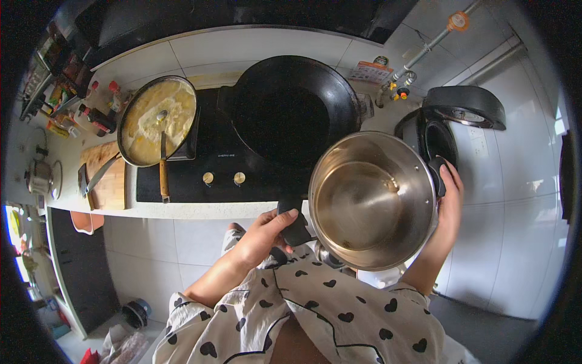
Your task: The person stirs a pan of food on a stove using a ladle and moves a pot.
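Observation:
A wide stainless steel pot (363, 204) is tilted so that I look down into its shiny interior, which holds at most a little liquid. My left hand (263, 232) grips one black side handle (293, 225) of it, the thumb on top. On the far side, my right hand (449, 195) is wrapped around the opposite black handle (437, 176). The pot is held in the air at the front right of the black cooktop (182, 182). Behind it sits a large black wok (291, 109) on the right burner.
On the left burner stands a pan of pale yellow soup (154, 123) with a wooden-handled ladle (164, 175) in it. A cleaver (102, 175) lies across a wooden cutting board (120, 182). Sauce bottles (97, 119) stand behind. A black appliance (439, 127) and gas pipe (423, 52) are at right.

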`<state>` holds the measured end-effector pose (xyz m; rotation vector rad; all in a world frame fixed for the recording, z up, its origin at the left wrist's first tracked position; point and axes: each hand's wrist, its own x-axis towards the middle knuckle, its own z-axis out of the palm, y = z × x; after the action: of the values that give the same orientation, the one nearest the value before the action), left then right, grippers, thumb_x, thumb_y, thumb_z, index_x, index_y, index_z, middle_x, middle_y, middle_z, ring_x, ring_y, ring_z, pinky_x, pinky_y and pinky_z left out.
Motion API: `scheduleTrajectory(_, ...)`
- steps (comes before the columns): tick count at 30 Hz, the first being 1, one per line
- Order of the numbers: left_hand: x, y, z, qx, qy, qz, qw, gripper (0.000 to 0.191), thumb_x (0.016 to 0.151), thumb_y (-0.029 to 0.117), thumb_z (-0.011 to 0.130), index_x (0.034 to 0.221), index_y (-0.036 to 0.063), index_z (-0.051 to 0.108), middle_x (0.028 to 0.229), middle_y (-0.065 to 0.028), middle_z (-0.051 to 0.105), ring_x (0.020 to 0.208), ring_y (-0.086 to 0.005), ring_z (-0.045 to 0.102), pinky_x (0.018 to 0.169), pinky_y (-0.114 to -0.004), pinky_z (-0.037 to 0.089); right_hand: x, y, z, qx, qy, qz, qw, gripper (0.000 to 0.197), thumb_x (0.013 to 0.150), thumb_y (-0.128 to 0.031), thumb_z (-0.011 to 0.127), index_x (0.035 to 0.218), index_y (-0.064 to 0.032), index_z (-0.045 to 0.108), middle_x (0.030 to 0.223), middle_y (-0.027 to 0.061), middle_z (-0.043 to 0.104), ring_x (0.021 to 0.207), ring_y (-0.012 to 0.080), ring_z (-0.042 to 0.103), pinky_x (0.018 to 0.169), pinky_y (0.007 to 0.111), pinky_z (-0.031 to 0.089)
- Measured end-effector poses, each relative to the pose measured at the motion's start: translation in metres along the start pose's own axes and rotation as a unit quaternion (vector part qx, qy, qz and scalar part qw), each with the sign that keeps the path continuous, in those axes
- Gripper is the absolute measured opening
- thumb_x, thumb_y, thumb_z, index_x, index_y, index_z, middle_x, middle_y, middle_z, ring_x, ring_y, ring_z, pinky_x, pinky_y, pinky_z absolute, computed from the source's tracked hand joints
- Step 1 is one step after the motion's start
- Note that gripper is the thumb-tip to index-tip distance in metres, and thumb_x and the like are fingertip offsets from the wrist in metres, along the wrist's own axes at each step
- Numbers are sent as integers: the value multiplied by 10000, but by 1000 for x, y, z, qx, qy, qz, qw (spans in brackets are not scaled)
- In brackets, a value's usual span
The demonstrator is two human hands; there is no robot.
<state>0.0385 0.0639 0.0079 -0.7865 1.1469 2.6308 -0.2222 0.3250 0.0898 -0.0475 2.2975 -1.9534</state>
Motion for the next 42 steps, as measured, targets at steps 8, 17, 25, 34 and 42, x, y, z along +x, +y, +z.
scheduleTrajectory(8, -52, -17, -35, 1, -7, 3, 1000, 433, 924, 425, 513, 891, 3, 608, 691, -46, 616, 515, -105, 551, 482, -209, 443, -73, 15, 8, -9, 12, -10, 1000, 355, 850, -208, 635, 1140, -6, 609, 1029, 53, 640, 906, 139, 597, 791, 251, 462)
scheduleTrajectory(17, -147, -32, -103, -23, 23, 24, 999, 447, 934, 408, 489, 987, -24, 592, 756, -66, 631, 550, -107, 547, 486, -211, 442, -167, 36, 63, -28, -7, 33, 999, 352, 855, -216, 639, 1146, -24, 595, 972, 55, 651, 808, 120, 617, 683, 241, 483)
scheduleTrajectory(25, -200, -61, -166, -45, 28, 35, 998, 418, 922, 380, 505, 946, -29, 588, 735, -64, 614, 554, -119, 528, 491, -240, 422, -231, 57, 104, -16, -44, 50, 998, 362, 834, -237, 662, 1136, -43, 610, 966, 39, 653, 792, 100, 613, 603, 247, 489)
scheduleTrajectory(34, -215, -96, -210, -71, 43, 19, 996, 405, 935, 386, 456, 1021, 6, 567, 898, -74, 646, 804, -173, 631, 681, -295, 486, -263, 86, 135, -30, -74, 109, 991, 338, 836, -179, 661, 1140, -39, 607, 973, 34, 649, 812, 107, 601, 650, 235, 472)
scheduleTrajectory(42, -200, -116, -228, -122, 98, 17, 988, 306, 901, 303, 562, 999, 15, 591, 903, -43, 617, 880, -138, 579, 813, -277, 452, -247, 115, 162, -12, -102, 116, 988, 327, 835, -173, 666, 1117, -18, 607, 966, 19, 635, 837, 103, 585, 731, 236, 466)
